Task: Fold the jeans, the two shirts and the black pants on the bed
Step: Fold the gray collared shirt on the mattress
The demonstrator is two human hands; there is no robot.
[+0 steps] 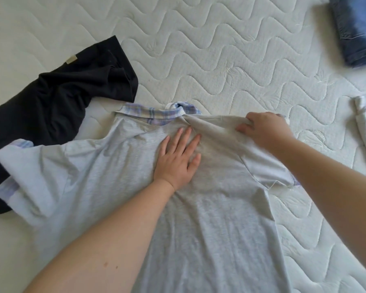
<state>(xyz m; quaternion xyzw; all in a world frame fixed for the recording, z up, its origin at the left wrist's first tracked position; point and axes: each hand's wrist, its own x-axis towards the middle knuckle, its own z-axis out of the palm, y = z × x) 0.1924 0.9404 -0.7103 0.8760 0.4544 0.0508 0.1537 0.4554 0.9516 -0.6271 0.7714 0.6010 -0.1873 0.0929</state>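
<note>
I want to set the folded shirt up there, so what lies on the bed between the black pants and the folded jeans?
Nothing: the head view shows only bare quilted mattress between the black pants and the folded jeans.

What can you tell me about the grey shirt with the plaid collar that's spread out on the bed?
The grey shirt looks like soft, light heathered jersey, with a blue-and-lilac plaid collar and matching plaid trim at the sleeve ends. It lies spread out, wrinkled, on the quilted white mattress. The left hand presses flat just below the collar, while the right hand grips the right shoulder, lifting it inward. Its left sleeve overlaps the black pants.
</note>
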